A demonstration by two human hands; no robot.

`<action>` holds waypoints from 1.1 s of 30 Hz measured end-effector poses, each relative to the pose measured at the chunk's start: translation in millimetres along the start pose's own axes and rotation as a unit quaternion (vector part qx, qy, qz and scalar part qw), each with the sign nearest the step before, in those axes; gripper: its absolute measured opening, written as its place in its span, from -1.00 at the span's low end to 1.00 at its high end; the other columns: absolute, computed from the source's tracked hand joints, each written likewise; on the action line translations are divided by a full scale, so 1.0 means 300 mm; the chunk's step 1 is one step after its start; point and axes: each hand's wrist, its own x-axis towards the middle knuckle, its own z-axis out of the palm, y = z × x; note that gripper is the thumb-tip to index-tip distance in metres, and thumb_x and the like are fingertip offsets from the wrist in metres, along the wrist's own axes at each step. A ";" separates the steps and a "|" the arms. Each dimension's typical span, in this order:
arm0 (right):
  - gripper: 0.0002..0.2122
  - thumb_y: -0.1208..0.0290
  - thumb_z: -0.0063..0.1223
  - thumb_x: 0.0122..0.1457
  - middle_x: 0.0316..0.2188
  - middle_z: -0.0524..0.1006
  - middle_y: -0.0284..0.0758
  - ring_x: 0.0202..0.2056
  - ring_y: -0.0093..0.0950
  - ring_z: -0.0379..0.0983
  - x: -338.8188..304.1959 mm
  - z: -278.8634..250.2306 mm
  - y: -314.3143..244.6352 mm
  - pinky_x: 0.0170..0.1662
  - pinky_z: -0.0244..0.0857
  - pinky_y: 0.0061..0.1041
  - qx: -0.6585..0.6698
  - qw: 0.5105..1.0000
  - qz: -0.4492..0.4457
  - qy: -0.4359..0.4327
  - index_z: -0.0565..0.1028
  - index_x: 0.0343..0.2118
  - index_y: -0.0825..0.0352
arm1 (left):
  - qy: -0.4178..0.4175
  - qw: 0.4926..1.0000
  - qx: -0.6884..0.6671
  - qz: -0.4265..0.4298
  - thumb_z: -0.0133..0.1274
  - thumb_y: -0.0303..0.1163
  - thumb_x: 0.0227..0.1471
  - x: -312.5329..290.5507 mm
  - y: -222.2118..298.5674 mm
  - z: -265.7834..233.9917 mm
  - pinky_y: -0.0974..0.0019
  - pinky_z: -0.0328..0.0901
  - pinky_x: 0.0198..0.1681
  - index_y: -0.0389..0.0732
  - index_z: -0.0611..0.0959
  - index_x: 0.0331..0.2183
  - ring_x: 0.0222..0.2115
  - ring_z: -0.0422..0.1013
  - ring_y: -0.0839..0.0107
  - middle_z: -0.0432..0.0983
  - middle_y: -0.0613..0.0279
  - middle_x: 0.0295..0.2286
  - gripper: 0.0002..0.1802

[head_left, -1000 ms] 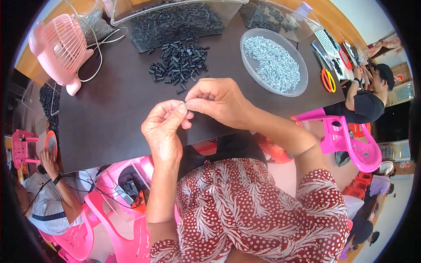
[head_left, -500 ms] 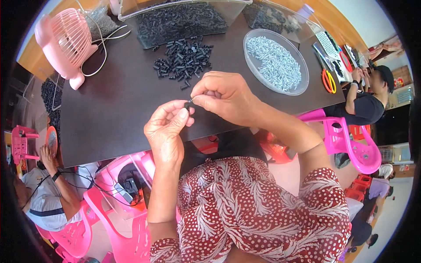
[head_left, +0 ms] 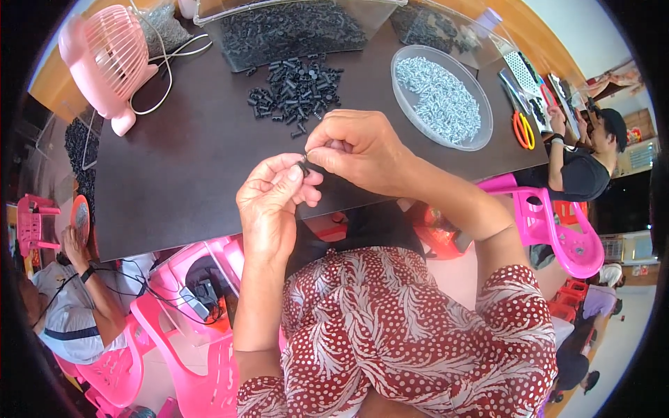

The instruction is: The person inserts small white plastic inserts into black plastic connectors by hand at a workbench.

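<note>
Over the near part of the dark table (head_left: pixel 167 184), my left hand (head_left: pixel 268 202) is closed, pinching a small black plastic part (head_left: pixel 304 168) between thumb and fingers. My right hand (head_left: pixel 362 150) meets it from the right, thumb and index finger pressed together on a tiny metal piece that is mostly hidden. The fingertips of both hands nearly touch at the black part's upper end. Just beyond them lies a loose pile of short black cylindrical parts (head_left: pixel 296 90). A round clear bowl (head_left: pixel 408 113) of small silvery metal pieces (head_left: pixel 442 97) stands to the right.
A clear bin (head_left: pixel 380 24) of black parts stands at the back. At far left is a pink fan (head_left: pixel 104 66) with a white cord. Orange-handled scissors (head_left: pixel 523 130) lie right of the bowl. Co-workers sit at left (head_left: pixel 77 306) and right (head_left: pixel 585 164); pink chairs (head_left: pixel 557 237) stand around.
My left hand has shifted slightly right, and the black part tilts a little differently. My right hand stays almost in place, still pinching. The co-worker at right has moved their hands.
</note>
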 end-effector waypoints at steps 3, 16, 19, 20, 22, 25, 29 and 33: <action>-0.95 0.55 0.12 -0.08 -0.62 0.42 -0.39 -0.63 -0.65 0.27 -0.005 -0.002 -0.006 -0.57 0.15 -0.66 -0.002 1.000 0.003 -0.002 0.49 -0.50 0.35 | 0.033 0.999 -0.015 0.017 0.04 -0.55 -0.04 -0.004 0.001 0.017 0.48 0.30 -0.47 -0.35 0.52 -0.30 -0.58 0.40 0.45 0.51 0.08 -0.48 -0.83; -0.93 0.61 0.10 -0.11 -0.64 0.40 -0.38 -0.63 -0.56 0.28 -0.015 0.003 -0.029 -0.60 0.14 -0.60 -0.042 0.994 -0.092 0.045 0.47 -0.52 0.36 | 0.027 0.991 -0.128 -0.005 0.03 -0.59 -0.08 -0.014 -0.004 -0.002 0.37 0.30 -0.46 -0.32 0.52 -0.34 -0.58 0.41 0.39 0.51 0.00 -0.50 -0.85; -0.92 0.62 0.10 -0.14 -0.64 0.40 -0.36 -0.63 -0.52 0.29 -0.016 0.006 -0.028 -0.60 0.15 -0.57 -0.046 0.994 -0.092 0.046 0.46 -0.53 0.36 | 0.031 0.988 -0.153 -0.014 0.02 -0.60 -0.09 -0.015 -0.007 -0.004 0.34 0.30 -0.45 -0.32 0.52 -0.35 -0.57 0.42 0.38 0.51 -0.01 -0.48 -0.85; -0.92 0.63 0.09 -0.15 -0.65 0.40 -0.34 -0.63 -0.48 0.29 -0.014 0.010 -0.026 -0.60 0.16 -0.55 -0.053 0.991 -0.110 0.049 0.45 -0.53 0.36 | 0.029 0.988 -0.154 -0.013 0.02 -0.60 -0.09 -0.017 -0.009 -0.003 0.34 0.30 -0.45 -0.32 0.52 -0.35 -0.57 0.42 0.38 0.51 -0.01 -0.48 -0.85; -0.91 0.64 0.09 -0.16 -0.65 0.40 -0.33 -0.63 -0.45 0.30 -0.013 0.016 -0.023 -0.59 0.17 -0.52 -0.060 0.989 -0.128 0.051 0.45 -0.54 0.36 | 0.026 0.987 -0.155 -0.012 0.02 -0.60 -0.09 -0.018 -0.014 -0.004 0.35 0.30 -0.45 -0.32 0.51 -0.35 -0.56 0.42 0.38 0.51 -0.01 -0.48 -0.85; -0.89 0.65 0.08 -0.18 -0.66 0.39 -0.32 -0.62 -0.39 0.30 -0.012 0.019 -0.020 -0.58 0.18 -0.47 -0.067 0.986 -0.145 0.046 0.43 -0.53 0.36 | 0.016 0.988 -0.153 -0.001 0.02 -0.61 -0.09 -0.014 -0.029 -0.015 0.35 0.31 -0.44 -0.32 0.52 -0.36 -0.55 0.42 0.39 0.51 -0.01 -0.47 -0.86; -0.90 0.60 0.08 -0.19 -0.64 0.40 -0.30 -0.56 -0.32 0.34 -0.015 0.020 -0.024 -0.52 0.22 -0.40 -0.098 0.983 -0.151 0.028 0.41 -0.55 0.34 | 0.027 0.990 -0.141 -0.004 0.04 -0.61 -0.10 -0.020 -0.035 -0.007 0.38 0.31 -0.44 -0.34 0.53 -0.37 -0.55 0.43 0.38 0.52 0.00 -0.47 -0.86; -0.89 0.54 0.07 -0.21 -0.62 0.40 -0.28 -0.50 -0.27 0.36 -0.021 0.032 -0.038 -0.46 0.26 -0.35 -0.119 0.982 -0.144 0.015 0.40 -0.55 0.34 | 0.048 0.992 -0.115 0.021 0.06 -0.61 -0.11 -0.023 -0.048 -0.005 0.42 0.32 -0.44 -0.37 0.52 -0.36 -0.55 0.43 0.37 0.52 0.01 -0.46 -0.84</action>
